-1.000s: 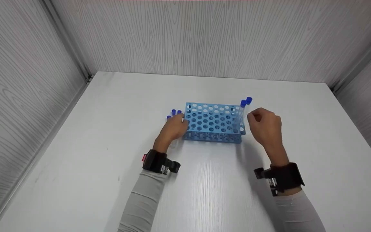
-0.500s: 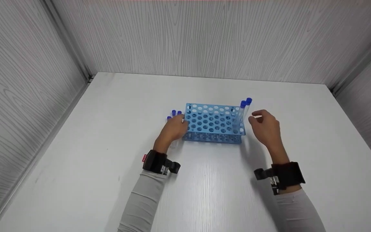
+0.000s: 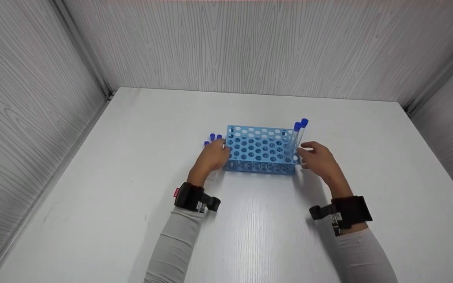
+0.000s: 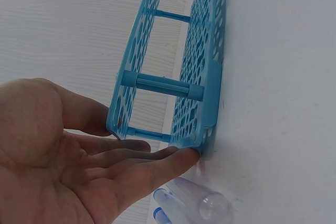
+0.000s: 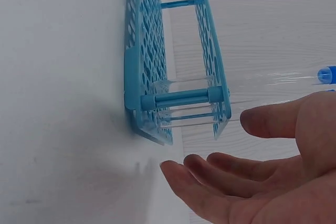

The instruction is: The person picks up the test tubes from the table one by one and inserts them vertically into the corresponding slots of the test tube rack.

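Observation:
A light-blue test tube rack (image 3: 258, 148) stands on the white table. My left hand (image 3: 212, 154) holds its left end; in the left wrist view, the thumb (image 4: 86, 111) is at the top plate's edge and the fingers lie against the end. Two clear test tubes (image 3: 294, 139) with blue caps stand in the rack's right end. Beside that end is my right hand (image 3: 319, 159), holding nothing. In the right wrist view its fingers (image 5: 220, 177) are spread from the thumb, near the rack's end. Several capped tubes (image 4: 202, 203) lie beyond my left hand, partly hidden by it.
The white tabletop (image 3: 250, 228) extends around the rack. Grey wood-grain panels (image 3: 250, 47) wall it at the back and both sides. Each wrist wears a black camera strap (image 3: 351, 214).
My right hand has opened its fingers from a closed pose and moved slightly down and left, closer to the rack's right end. The left hand and rack stay put.

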Motion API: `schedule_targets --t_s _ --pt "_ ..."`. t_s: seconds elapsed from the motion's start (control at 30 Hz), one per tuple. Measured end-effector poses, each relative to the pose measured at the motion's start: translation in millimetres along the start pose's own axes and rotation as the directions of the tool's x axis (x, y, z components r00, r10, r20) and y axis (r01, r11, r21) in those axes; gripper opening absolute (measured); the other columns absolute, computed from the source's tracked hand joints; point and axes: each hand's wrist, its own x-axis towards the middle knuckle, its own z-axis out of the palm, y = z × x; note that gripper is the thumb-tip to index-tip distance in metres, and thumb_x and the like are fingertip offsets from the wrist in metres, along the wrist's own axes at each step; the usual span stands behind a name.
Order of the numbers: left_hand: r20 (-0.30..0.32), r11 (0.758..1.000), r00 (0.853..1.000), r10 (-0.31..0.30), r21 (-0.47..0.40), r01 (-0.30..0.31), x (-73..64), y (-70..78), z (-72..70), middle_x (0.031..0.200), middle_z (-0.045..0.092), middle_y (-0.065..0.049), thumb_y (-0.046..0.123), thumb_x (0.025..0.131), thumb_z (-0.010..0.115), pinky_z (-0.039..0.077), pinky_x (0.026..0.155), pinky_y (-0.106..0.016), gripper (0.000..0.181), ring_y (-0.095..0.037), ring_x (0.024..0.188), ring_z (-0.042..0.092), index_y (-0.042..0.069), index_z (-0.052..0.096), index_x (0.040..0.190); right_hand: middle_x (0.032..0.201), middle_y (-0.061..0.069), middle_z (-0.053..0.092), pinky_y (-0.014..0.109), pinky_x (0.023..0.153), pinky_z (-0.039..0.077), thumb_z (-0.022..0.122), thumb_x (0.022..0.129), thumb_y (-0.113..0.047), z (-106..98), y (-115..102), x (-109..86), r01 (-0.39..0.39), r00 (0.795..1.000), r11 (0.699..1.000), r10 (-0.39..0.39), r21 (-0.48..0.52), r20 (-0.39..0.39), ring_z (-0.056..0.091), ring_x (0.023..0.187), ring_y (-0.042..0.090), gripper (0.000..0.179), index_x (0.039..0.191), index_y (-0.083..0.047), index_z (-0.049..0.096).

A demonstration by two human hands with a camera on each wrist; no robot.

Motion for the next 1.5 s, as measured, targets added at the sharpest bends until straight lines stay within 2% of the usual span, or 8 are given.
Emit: schedule_targets --t_s 0.17,0.43,0.63,1.1,1.33,1.5 --pt "-0.001 1.0 1.0 -0.009 0.001 0.009 1.3 -0.1 0.3 0.162 0.038 -0.014 0.027 0.108 0.037 0.031 0.124 -0.047 0.054 -0.031 0.152 0.032 0.005 0.034 0.158 0.146 0.024 0.051 0.042 0.105 0.053 0.045 0.107 -0.031 1.9 -0.2 1.3 -0.023 0.997 0.999 0.02 0.029 0.071 0.058 0.127 0.034 0.061 0.157 0.0 0.031" --pt "-0.003 1.0 1.0 -0.004 -0.006 0.004 1.9 -0.9 1.6 0.161 0.039 -0.014 0.026 0.108 0.036 0.031 0.123 -0.047 0.054 -0.032 0.152 0.033 0.005 0.034 0.158 0.135 0.023 0.056 0.039 0.102 0.055 0.044 0.108 -0.032 5.9 0.8 2.5 -0.05 0.993 0.998 0.046 0.038 0.106 0.062 0.117 0.03 0.062 0.156 0.004 0.03" --pt "-0.002 1.0 1.0 -0.003 -0.012 0.003 0.8 -0.2 1.3 0.162 0.038 -0.014 0.026 0.108 0.036 0.03 0.124 -0.047 0.054 -0.032 0.152 0.032 0.005 0.033 0.158 0.137 0.023 0.055 0.041 0.106 0.052 0.043 0.108 -0.033 5.3 1.7 2.1 -0.059 0.989 0.997 0.051 0.056 0.141 0.062 0.119 0.03 0.061 0.155 0.005 0.033" --pt "-0.008 1.0 1.0 0.006 0.007 -0.006 0.4 0.2 1.6 0.162 0.039 -0.014 0.027 0.108 0.037 0.031 0.123 -0.047 0.054 -0.032 0.151 0.033 0.005 0.035 0.157 0.132 0.023 0.055 0.045 0.111 0.047 0.041 0.109 -0.035 4.0 5.1 1.6 -0.047 0.985 0.997 0.036 0.059 0.17 0.061 0.119 0.03 0.061 0.149 0.011 0.041" --pt "-0.009 1.0 1.0 0.018 0.001 -0.018 1.3 -1.2 2.6 0.161 0.04 -0.015 0.025 0.108 0.035 0.03 0.124 -0.047 0.054 -0.032 0.152 0.033 0.003 0.033 0.157 0.128 0.022 0.055 0.04 0.106 0.052 0.042 0.108 -0.031 5.7 7.3 4.3 -0.04 0.986 0.996 0.026 0.082 0.165 0.062 0.114 0.028 0.059 0.147 0.013 0.042" --pt "-0.002 1.0 1.0 0.011 -0.005 -0.011 1.1 -0.8 2.0 0.161 0.039 -0.015 0.026 0.108 0.035 0.03 0.124 -0.047 0.054 -0.032 0.152 0.033 0.003 0.033 0.157 0.13 0.022 0.055 0.041 0.107 0.051 0.042 0.108 -0.032 5.1 8.0 4.1 -0.038 0.986 0.996 0.024 0.076 0.166 0.061 0.116 0.029 0.06 0.148 0.013 0.041"
